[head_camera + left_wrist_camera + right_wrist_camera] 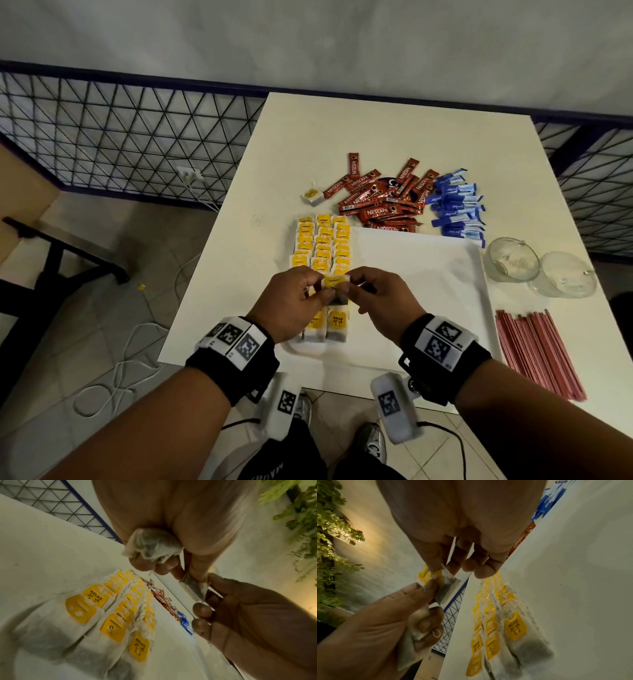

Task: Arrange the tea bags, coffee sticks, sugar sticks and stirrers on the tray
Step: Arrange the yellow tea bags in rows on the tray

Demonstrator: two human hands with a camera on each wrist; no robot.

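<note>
Tray (428, 274): white, on worktop (308, 130); right part bare, tea bag rows (322, 243) along its left edge. Held tea bag (334, 282): above the rows, pinched between left hand (291, 301) and right hand (380, 301); left also clutches a second bag (150, 546).

The tea bags (322, 246) are thin matt gauzy paper with yellow card tags. At one o'clock, glossy foil coffee sticks (376, 202); at three o'clock, clear glass cups (513, 260) on the smooth matt table (394, 130).
</note>
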